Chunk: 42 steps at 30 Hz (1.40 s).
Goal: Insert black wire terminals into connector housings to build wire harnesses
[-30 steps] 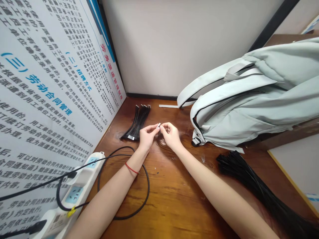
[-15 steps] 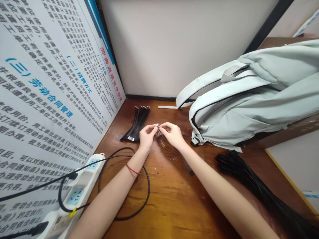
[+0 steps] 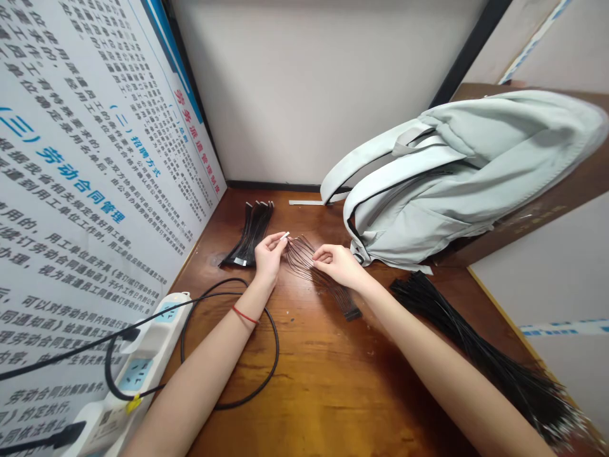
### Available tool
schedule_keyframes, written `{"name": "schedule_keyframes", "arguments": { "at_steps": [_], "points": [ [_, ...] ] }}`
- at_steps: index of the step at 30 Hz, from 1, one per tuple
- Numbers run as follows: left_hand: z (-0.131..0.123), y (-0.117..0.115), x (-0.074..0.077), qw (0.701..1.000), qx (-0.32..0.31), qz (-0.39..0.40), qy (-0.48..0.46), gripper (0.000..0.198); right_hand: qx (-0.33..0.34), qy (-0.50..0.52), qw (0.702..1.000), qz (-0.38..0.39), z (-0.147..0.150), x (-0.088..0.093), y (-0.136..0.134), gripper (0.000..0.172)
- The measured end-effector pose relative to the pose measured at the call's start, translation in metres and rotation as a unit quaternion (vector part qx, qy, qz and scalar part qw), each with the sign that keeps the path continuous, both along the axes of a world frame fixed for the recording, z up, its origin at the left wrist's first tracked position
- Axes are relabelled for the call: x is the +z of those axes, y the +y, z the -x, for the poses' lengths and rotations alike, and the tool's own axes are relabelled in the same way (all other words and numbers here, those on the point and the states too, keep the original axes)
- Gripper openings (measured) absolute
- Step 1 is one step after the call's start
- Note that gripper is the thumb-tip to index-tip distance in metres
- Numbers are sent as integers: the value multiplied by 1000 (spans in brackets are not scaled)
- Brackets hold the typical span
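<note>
On the wooden desk (image 3: pixel 304 374), beside a pale green backpack (image 3: pixel 428 190), the left hand (image 3: pixel 269 257) pinches a small white tab (image 3: pixel 285 235) between thumb and fingertip. The half-curled right hand (image 3: pixel 337 265) sits against fanned fine dark wires (image 3: pixel 299 257), its grip unclear. A black wire bundle (image 3: pixel 250 238) lies just beyond the left hand.

Printed wall board (image 3: pixel 95 254) left of the left hand (image 3: pixel 269 257), red heading 劳务派遣管理制度 (image 3: pixel 193 139) nearest the grip's far side, bold blue subheading (二)招聘方式 (image 3: pixel 136 130), blue subheading 劳动合同管理 (image 3: pixel 83 184) further left, dense small Chinese body text around them
</note>
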<state>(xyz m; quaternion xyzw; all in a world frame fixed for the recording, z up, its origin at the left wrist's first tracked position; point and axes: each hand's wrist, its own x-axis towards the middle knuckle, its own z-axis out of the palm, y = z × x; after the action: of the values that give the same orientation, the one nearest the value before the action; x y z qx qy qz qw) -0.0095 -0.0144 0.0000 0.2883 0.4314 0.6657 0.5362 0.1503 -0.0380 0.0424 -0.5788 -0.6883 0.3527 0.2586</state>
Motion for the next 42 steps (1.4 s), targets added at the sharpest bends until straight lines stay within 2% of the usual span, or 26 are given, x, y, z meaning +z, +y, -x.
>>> {"name": "schedule_keyframes", "arguments": {
  "at_steps": [15,22,30,42],
  "points": [
    [2,0,0,999,18,-17,-37,29,-2,-99,993,58,-30,14,-47,10],
    [3,0,-1,999,17,-22,-38,28,11,-80,995,61,-37,17,-59,9],
    [3,-1,-3,999,19,-22,-35,25,57,2,997,58,-54,9,-65,20],
    [3,0,-3,999,17,-24,-27,29,49,-32,997,43,-53,3,-67,29]
  ]
}}
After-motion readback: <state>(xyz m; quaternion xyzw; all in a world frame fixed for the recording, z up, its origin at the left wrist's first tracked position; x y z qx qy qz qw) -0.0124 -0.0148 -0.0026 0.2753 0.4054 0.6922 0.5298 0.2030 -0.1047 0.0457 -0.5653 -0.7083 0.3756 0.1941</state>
